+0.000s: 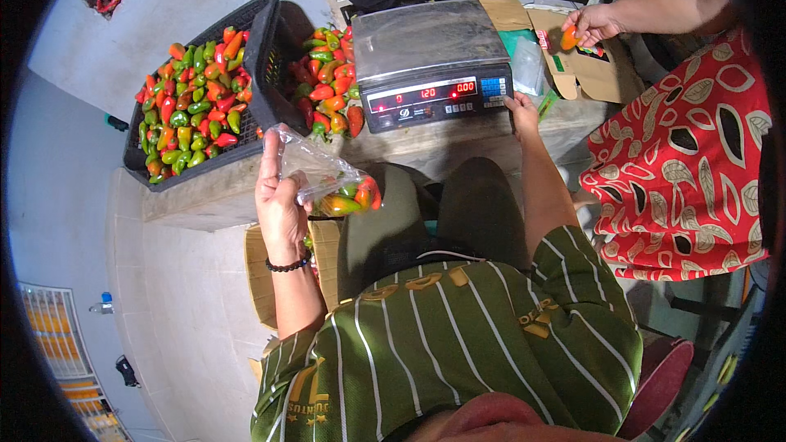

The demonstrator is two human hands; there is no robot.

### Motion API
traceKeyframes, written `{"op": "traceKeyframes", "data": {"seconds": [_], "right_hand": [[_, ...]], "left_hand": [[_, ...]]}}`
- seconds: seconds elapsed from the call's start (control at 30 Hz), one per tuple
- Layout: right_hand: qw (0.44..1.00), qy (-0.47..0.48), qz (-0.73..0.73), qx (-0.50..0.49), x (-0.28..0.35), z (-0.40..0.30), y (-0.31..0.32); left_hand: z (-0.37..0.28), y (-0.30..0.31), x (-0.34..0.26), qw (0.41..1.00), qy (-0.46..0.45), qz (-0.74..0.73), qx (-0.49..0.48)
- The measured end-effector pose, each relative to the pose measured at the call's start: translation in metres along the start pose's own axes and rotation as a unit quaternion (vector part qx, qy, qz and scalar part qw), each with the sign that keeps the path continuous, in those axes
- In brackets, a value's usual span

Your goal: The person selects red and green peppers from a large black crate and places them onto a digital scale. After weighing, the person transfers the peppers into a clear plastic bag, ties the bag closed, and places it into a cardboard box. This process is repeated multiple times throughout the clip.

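My left hand point(281, 205) holds up a clear plastic bag point(316, 162) by its upper part. Several red, orange and green peppers point(350, 196) lie in the bottom of the bag, above my left thigh. At the right front corner of a digital weighing scale point(436, 67), my right hand point(523, 113) touches the edge beside the blue keypad point(493, 91). Whether its fingers grip that corner is unclear. Nothing lies on the scale's metal platform point(424, 31), and its red display is lit.
A black plastic crate point(270, 55), tilted on the ledge point(202, 205), holds many peppers point(190, 104). More peppers point(328, 80) are heaped between crate and scale. At right, another person's hand point(592, 24) holds an orange pepper point(570, 38) over flattened cardboard point(595, 77). Clear bags point(528, 67) lie beside the scale.
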State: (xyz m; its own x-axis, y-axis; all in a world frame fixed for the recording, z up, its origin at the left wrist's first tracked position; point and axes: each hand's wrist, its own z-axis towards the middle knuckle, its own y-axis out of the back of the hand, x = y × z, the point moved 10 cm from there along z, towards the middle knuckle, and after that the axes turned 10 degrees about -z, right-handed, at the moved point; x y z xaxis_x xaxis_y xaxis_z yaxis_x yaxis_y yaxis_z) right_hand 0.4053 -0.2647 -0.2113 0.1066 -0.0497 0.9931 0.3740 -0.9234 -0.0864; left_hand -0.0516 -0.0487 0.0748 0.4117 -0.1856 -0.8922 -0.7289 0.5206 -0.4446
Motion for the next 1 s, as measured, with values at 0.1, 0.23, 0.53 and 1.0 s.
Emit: {"op": "traceKeyframes", "data": {"seconds": [0.1,0.23,0.53,1.0], "right_hand": [[1.0,-0.011,-0.014,-0.002,0.004,-0.007,-0.001],[1.0,-0.001,-0.004,-0.005,0.01,-0.009,0.006],[0.938,0.255,-0.233,-0.034,0.136,-0.155,-0.111],[0.581,0.67,-0.326,0.327,0.322,-0.294,-0.317]], "left_hand": [[-0.002,0.001,-0.002,1.0,-0.005,-0.003,0.004],[-0.002,0.0,-0.006,1.0,-0.014,-0.014,0.014],[0.002,-0.004,-0.01,1.0,-0.01,-0.018,0.021],[0.032,0.045,0.001,0.976,-0.009,0.217,0.008]]}}
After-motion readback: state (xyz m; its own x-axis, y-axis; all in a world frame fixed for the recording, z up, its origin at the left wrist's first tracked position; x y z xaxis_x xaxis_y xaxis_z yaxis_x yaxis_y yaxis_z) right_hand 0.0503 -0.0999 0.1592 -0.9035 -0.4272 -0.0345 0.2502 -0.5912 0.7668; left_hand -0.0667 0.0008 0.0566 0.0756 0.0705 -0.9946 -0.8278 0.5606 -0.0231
